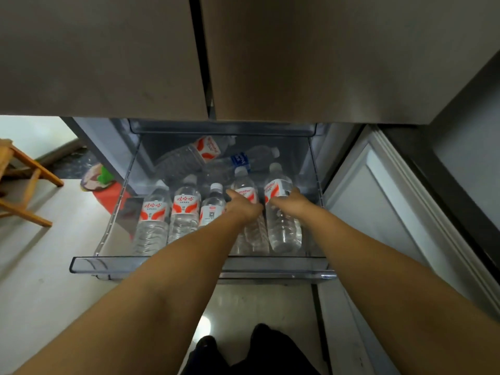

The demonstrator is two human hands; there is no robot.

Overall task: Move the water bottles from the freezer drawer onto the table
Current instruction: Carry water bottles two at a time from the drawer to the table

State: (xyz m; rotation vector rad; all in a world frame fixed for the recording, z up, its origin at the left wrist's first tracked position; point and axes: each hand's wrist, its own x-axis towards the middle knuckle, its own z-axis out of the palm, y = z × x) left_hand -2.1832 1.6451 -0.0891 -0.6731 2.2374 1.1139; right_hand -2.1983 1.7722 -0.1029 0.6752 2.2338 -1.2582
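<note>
The clear freezer drawer [189, 265] is pulled out below the fridge doors and holds several water bottles. A front row of bottles with red and white labels lies side by side; the leftmost [153, 217] and its neighbour [185, 209] lie untouched. My left hand [243, 208] grips the fourth bottle [244, 185] around its middle. My right hand [290, 200] grips the rightmost bottle [282, 228] at its label. Behind the row lie a large tilted bottle [189, 155] and a blue-labelled bottle [254, 156].
The closed fridge doors [297, 63] hang over the drawer. An open lower door [378, 198] stands to the right. A wooden stool [24, 182] is on the floor at the left, near a red mat [108, 196]. My legs are below the drawer front.
</note>
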